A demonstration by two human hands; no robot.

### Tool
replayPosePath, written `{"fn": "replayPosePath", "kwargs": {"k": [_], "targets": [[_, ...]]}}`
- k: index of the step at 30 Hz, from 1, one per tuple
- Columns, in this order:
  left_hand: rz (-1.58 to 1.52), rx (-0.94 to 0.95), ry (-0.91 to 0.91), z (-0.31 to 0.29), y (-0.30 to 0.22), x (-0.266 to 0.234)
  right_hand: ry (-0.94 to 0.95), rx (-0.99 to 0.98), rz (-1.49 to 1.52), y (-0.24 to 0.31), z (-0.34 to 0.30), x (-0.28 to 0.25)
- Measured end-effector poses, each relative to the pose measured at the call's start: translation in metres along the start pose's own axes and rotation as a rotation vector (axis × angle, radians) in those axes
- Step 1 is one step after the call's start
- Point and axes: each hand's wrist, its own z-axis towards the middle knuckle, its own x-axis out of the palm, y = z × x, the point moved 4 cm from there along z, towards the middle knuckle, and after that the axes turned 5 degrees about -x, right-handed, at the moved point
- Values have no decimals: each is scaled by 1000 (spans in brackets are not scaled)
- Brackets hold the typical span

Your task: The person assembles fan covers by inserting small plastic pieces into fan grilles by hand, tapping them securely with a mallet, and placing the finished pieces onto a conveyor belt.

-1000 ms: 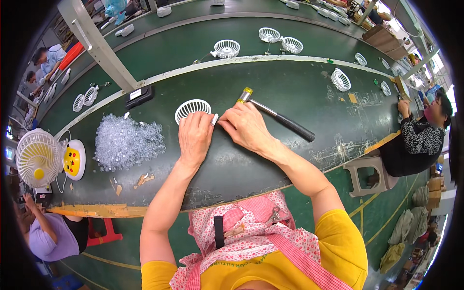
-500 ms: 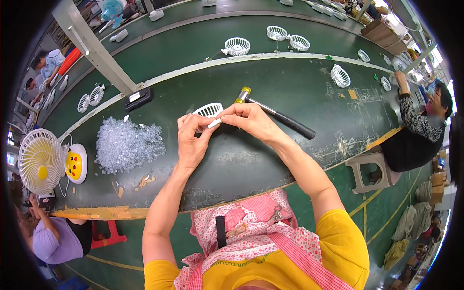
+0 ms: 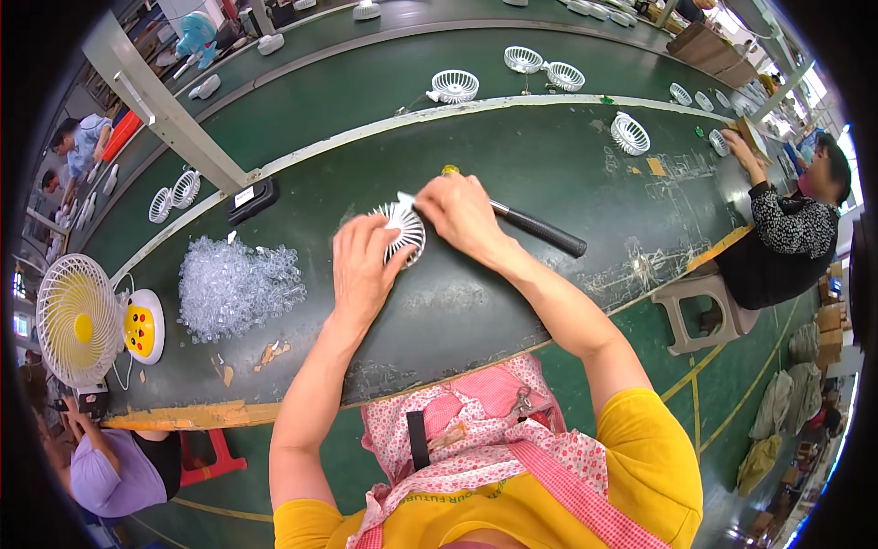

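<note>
My left hand [image 3: 363,265] grips a round white fan grille [image 3: 405,231] and tilts it up off the dark green table [image 3: 476,311]. My right hand [image 3: 462,212] pinches a small white piece at the grille's upper edge. Just behind my right hand lies a hammer [image 3: 541,230] with a black handle and a yellowish head, partly hidden by the hand. A heap of small clear plastic parts [image 3: 236,285] lies to the left of my left hand.
A small white and yellow desk fan [image 3: 78,318] stands at the table's left end. More white grilles [image 3: 454,86] sit on the conveyor belt behind. A person [image 3: 786,229] works at the right, with a stool [image 3: 700,311] beside; another person [image 3: 114,471] sits lower left.
The grille has been lifted from the table and drawn toward me, now held tilted in my left hand. My right hand has moved onto its upper edge.
</note>
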Motion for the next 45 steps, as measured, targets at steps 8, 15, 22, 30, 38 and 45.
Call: {"fn": "replayPosePath", "kwargs": {"k": [8,15,22,30,38,45], "targets": [[58,-6,18,-5,-5,0,85,79,-279,-20,-45,-58],[85,-13,-4,-8,-4,-3,0,155,107,-15,-35,-73],[9,-18,-1,-4,-7,-4,-19,-51,158,14,-34,-55],[19,-165,-140,8,45,-43,-117,-9,-236,-21,-14,-59],[464,-577,-28,-22,128,-82,241,-110,36,3,2,-6],[369,-523,-38,-23,130,-80,76,-98,78,0,-1,19]]}}
